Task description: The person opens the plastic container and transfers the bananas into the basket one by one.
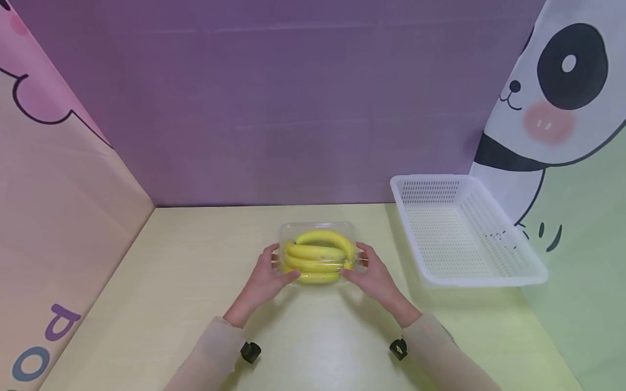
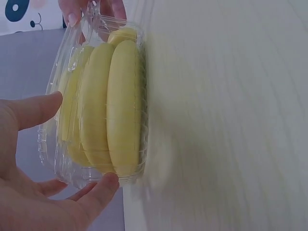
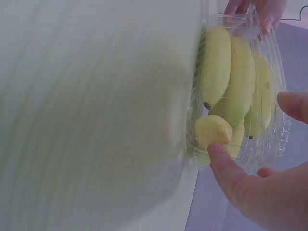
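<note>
A clear plastic clamshell box (image 1: 288, 231) with several yellow bananas (image 1: 315, 252) inside lies on the table, its lid down over them. My left hand (image 1: 268, 278) grips the box's left end, thumb at the top near edge and fingers around the side. At the other end my right hand (image 1: 374, 277) grips it the same way. In the left wrist view the left fingertips (image 2: 111, 179) press the box's lower corner. The right wrist view has the right index finger (image 3: 222, 159) against the wall beside a banana end.
To the right stands a white perforated plastic basket (image 1: 413, 239) with nothing in it. The pale wooden table (image 1: 195, 255) ends at a purple backdrop (image 1: 293, 119). Printed cartoon panels border the left and right sides. Each wrist carries a small black device (image 1: 250, 352).
</note>
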Demonstrator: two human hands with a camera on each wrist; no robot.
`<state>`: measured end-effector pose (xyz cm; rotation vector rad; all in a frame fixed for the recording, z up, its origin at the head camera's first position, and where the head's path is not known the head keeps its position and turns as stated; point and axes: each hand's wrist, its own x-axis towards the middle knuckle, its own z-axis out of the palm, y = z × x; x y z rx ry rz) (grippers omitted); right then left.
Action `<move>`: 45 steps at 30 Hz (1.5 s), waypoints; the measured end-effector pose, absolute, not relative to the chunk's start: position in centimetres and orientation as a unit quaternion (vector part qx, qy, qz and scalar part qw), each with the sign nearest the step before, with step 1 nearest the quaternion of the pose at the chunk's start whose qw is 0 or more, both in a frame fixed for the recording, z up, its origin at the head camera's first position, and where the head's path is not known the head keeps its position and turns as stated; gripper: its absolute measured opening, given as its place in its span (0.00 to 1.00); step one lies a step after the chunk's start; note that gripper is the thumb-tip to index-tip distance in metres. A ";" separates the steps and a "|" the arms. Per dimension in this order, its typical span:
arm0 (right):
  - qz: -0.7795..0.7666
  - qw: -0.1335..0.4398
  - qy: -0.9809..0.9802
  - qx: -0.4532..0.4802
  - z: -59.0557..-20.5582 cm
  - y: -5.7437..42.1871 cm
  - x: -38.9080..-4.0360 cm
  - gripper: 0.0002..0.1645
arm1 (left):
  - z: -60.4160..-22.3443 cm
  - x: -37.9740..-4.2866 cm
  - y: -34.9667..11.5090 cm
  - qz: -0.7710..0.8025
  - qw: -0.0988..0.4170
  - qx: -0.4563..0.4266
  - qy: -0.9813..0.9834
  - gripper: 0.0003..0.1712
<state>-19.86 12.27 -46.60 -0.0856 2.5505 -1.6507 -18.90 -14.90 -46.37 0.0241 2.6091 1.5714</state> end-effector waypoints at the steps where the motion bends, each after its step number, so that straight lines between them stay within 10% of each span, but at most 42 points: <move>1: -0.543 0.052 0.837 -0.028 -46.6 12.3 -19.8 0.51 | -46.4 -18.8 -14.9 0.516 0.048 0.007 0.855 0.53; 45: -0.527 0.043 0.848 -0.038 -47.0 13.9 -18.0 0.50 | -46.5 -17.3 -13.6 0.509 0.044 0.022 0.859 0.52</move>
